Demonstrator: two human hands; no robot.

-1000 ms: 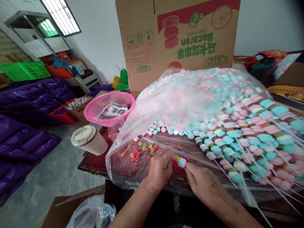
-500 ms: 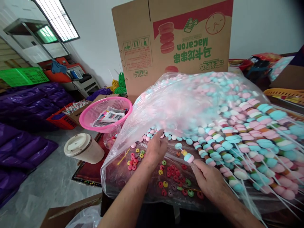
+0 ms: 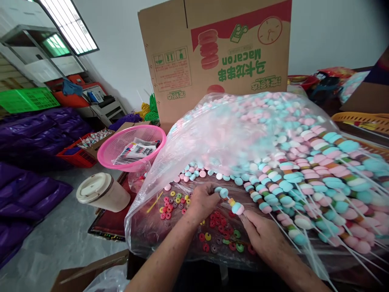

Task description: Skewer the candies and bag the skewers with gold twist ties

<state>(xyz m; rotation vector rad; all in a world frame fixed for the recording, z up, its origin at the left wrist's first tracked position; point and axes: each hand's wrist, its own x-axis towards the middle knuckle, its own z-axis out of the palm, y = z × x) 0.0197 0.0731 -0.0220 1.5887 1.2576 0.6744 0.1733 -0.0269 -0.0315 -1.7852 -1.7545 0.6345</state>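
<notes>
My right hand (image 3: pixel 259 229) grips a candy skewer (image 3: pixel 238 208) at its lower end, just below a pink-and-blue marshmallow piece. Farther up the stick are small yellow and orange rings, then a blue disc (image 3: pixel 224 192) near the tip. My left hand (image 3: pixel 204 201) is closed in a pinch on another blue marshmallow disc (image 3: pixel 217 189), right beside the skewer's tip. Under and between my hands, red, green, yellow and purple candy rings (image 3: pixel 219 221) lie scattered on clear plastic. Behind them spread loose pink, blue and white discs (image 3: pixel 191 172).
Finished skewers (image 3: pixel 319 182) are piled at the right. A large clear bag (image 3: pixel 225 125) of discs sits before a cardboard box (image 3: pixel 170 81). To the left are a pink basket (image 3: pixel 103 152) with packets, a lidded cup (image 3: pixel 103 192) and purple bags (image 3: pixel 27 211).
My left hand has come from the loose discs toward the skewer, bringing a blue disc to its tip. My right hand still holds the skewer in much the same place.
</notes>
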